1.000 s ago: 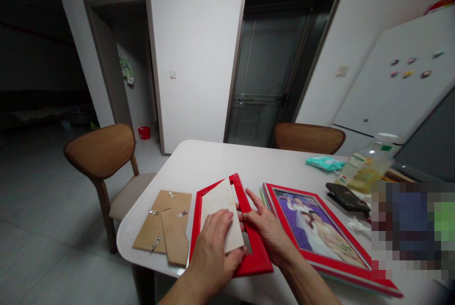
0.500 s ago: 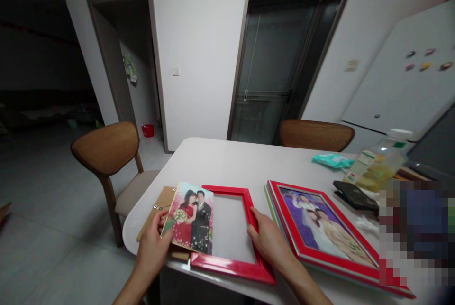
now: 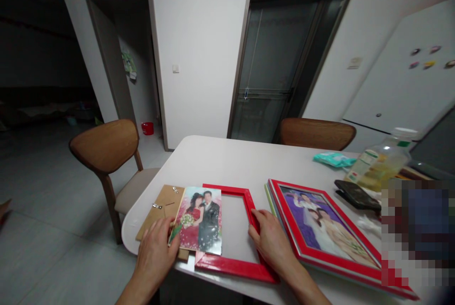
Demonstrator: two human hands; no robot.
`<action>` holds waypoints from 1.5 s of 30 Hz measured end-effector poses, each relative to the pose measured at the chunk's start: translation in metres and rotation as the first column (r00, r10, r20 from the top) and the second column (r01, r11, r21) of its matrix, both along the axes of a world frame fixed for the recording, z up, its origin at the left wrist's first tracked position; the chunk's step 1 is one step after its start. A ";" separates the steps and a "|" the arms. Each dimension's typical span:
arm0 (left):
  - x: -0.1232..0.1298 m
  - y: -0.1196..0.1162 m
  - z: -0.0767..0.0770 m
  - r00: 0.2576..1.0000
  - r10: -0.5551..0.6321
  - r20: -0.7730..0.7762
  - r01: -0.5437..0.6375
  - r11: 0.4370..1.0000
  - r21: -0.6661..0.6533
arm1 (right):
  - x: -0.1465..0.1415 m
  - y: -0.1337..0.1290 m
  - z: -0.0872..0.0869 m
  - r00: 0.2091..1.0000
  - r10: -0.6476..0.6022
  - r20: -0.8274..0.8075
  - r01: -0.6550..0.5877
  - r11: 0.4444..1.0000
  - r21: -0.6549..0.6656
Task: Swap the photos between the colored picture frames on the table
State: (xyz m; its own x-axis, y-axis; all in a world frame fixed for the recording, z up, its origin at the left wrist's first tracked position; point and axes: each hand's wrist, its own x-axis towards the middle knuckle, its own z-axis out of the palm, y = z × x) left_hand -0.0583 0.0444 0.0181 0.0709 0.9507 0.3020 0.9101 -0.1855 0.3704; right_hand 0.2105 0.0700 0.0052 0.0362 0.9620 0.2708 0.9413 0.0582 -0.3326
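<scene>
My left hand (image 3: 159, 243) grips the lower left edge of a photo (image 3: 201, 224) showing a couple, one in a red dress and one in a dark suit. The photo lies over the left side of an empty red picture frame (image 3: 231, 263), whose opening shows the white tabletop. My right hand (image 3: 267, 238) is closed around the frame's right side, the thumb on its inner edge. A brown backing board (image 3: 161, 207) with small metal clips lies at the left, partly under the photo and my left hand.
A stack of red-framed wedding pictures (image 3: 322, 229) lies on the white table (image 3: 227, 160) at the right. Beyond it are a black object (image 3: 357, 195), a large clear bottle (image 3: 380, 162) and a teal packet (image 3: 334, 159). Wooden chairs (image 3: 104, 146) stand at the table's left and far sides.
My left hand has moved the photo slightly right and laid it flatter over the frame, uncovering more of the backing board. My right hand stays on the frame's right side.
</scene>
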 end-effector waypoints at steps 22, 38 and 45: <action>0.054 0.004 0.006 0.847 -0.384 0.368 0.268 0.905 0.330 | -0.093 0.000 0.051 0.052 0.082 -0.995 -0.316 0.947 0.062; 0.075 0.004 0.000 0.637 -0.015 0.771 0.175 0.976 -0.126 | -0.011 0.008 0.021 0.457 -0.132 -0.880 -0.078 0.979 -0.187; 0.075 -0.007 -0.013 0.883 -0.260 0.392 0.298 0.954 -0.039 | -0.011 0.023 0.012 0.668 -0.046 -0.742 -0.069 0.990 -0.124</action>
State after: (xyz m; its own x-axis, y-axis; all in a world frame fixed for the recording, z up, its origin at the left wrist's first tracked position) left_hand 0.0167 0.0376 0.0048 0.2361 0.9340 0.2681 0.6132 -0.3572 0.7045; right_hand 0.1994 0.0933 0.0170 0.1581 0.9869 0.0325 0.3789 -0.0303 -0.9249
